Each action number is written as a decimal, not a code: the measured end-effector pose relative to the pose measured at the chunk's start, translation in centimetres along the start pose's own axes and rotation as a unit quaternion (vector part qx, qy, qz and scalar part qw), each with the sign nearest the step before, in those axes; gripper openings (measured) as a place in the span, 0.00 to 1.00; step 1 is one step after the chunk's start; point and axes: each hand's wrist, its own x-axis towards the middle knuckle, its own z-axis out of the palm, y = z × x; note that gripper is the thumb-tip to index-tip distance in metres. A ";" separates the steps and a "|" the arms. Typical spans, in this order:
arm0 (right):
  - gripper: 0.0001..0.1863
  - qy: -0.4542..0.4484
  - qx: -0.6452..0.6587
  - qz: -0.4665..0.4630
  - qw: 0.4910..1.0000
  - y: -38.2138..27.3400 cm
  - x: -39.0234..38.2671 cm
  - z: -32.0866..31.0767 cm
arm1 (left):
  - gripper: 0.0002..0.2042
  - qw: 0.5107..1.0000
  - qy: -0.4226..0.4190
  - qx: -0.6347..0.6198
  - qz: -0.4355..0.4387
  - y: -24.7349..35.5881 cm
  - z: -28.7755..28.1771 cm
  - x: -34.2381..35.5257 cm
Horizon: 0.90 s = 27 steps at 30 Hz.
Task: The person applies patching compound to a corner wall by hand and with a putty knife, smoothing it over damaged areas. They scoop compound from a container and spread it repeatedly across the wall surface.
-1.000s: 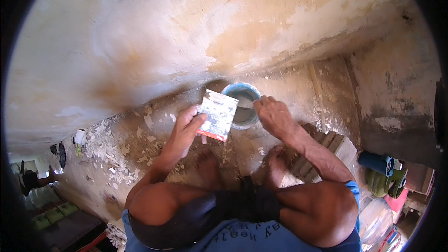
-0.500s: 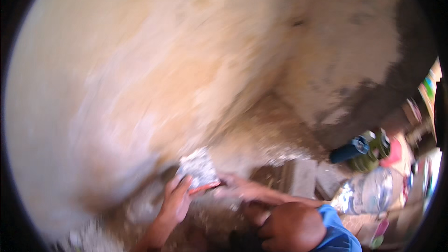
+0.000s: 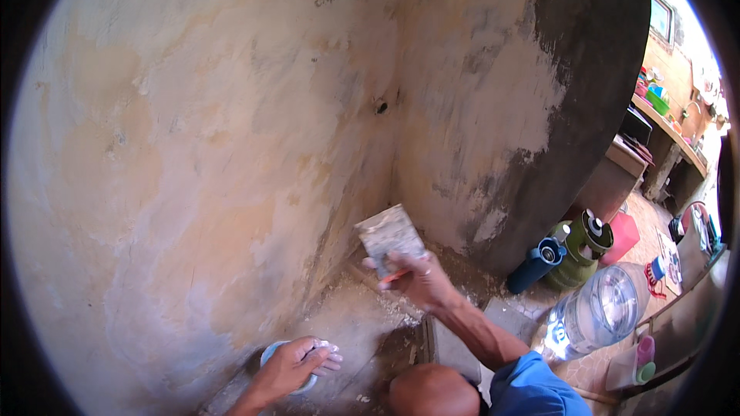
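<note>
R hand (image 3: 420,283) grips scraper (image 3: 391,235) by its orange edge, fingers closed, in front of wall corner (image 3: 395,173). Prob. light, stiff, maybe slick w/ smears; best held at orange edge. Far edge points up & slightly L; nearly sq., so long axis unclear. L hand (image 3: 297,364) half-curled by bucket (image 3: 268,353), can't tell if holding anything.

Over my feed, I see a left wall (image 3: 193,162) mottled cream, ochre and grey, meeting a right wall (image 3: 462,92) at a corner with a small dark hole (image 3: 381,107) beside it — the right one turns dark grey along its outer part. Below, I make out a rough, stained floor (image 3: 351,312) and pale tiles (image 3: 574,377); far right, a counter (image 3: 678,135) and a small window (image 3: 660,17) — bright white light glares there.
</note>
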 end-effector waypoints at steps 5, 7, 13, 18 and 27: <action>0.24 0.071 -0.054 -0.143 0.986 -7.1 -1.2 -3.2 | 0.16 0.992 0.008 0.120 0.048 7.5 1.7 1.8; 0.25 0.085 -0.061 -0.164 0.981 -9.8 -1.9 -3.7 | 0.15 0.983 0.000 0.161 0.087 11.0 3.6 3.1; 0.24 0.090 -0.039 -0.168 0.981 -14.1 -3.7 -4.1 | 0.12 0.920 -0.017 0.328 0.213 17.2 7.9 5.0; 0.22 0.129 -0.087 -0.215 0.964 -16.0 -2.7 -5.6 | 0.11 0.847 -0.035 0.364 0.384 16.7 9.4 4.3; 0.04 0.126 -0.306 -0.418 0.846 -27.8 -1.3 0.4 | 0.07 0.586 -0.125 0.501 0.625 19.7 12.8 5.5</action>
